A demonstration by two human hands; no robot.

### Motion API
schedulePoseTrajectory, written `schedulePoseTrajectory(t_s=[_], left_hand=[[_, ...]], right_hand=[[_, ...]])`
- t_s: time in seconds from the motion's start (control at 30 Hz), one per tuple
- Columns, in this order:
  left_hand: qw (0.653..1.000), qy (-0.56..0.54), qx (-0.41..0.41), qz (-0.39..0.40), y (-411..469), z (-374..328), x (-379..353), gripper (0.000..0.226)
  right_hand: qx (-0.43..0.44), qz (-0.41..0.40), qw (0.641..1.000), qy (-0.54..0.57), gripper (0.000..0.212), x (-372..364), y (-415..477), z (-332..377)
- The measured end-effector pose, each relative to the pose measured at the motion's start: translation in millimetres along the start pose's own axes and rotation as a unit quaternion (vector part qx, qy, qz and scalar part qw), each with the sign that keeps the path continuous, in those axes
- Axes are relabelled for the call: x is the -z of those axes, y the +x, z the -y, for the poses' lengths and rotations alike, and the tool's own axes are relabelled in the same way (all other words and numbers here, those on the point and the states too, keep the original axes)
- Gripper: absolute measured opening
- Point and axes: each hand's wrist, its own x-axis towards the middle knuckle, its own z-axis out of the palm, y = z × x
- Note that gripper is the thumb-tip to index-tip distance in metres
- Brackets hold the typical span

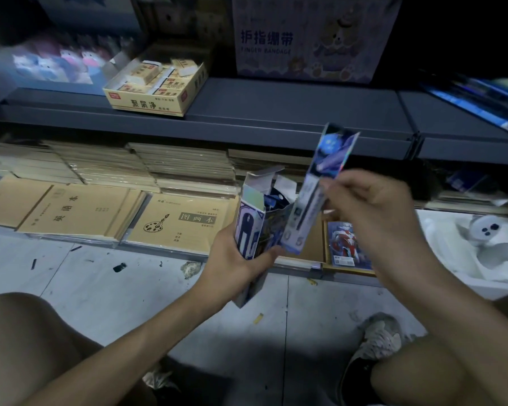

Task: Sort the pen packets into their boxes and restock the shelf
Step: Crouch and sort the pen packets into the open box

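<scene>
Down at floor level, in front of the low grey metal shelf, we've got a person crouched with both hands busy. The left hand is wrapped round the lower half of an open blue-and-white holographic cardboard box, flaps standing up, blue packets showing inside. The right hand pinches a long, slim blue-and-white pen packet near its middle, tilted, top end up against the shelf edge, bottom end down by the box's right side. Is that bottom end already in the box or only alongside it? I cannot tell from here.

Now, the risks. The mouth of that box looks crowded, and the raised flaps lean in over it. If the packet goes in at this slant, its corner could catch on a flap or on the packets already inside and buckle. The pinch is light, and the packet is long, so a snag could twist it free and drop it onto the dusty grey tiled floor. The box hangs in the air on one hand, too, so a hard push down could tip it and spill the lot. Brown kraft-paper exercise books lie stacked to the left.
</scene>
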Motion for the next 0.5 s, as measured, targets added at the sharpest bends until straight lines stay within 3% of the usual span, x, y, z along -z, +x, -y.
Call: schedulePoseTrajectory(t_s=[0.13,0.3,0.5], left_hand=[[0.999,0.034,-0.01,-0.017,1,8,4,0.024],[0.996,0.081,-0.038,-0.008,-3,7,3,0.033],[0.994,0.095,-0.051,0.011,-6,6,2,0.034]], right_hand=[[0.082,-0.095,0.991,0.049,0.011,16,-4,18],[0.065,-0.074,0.985,0.138,0.007,23,-13,28],[0.105,-0.075,0.985,0.112,0.013,26,-21,26]])
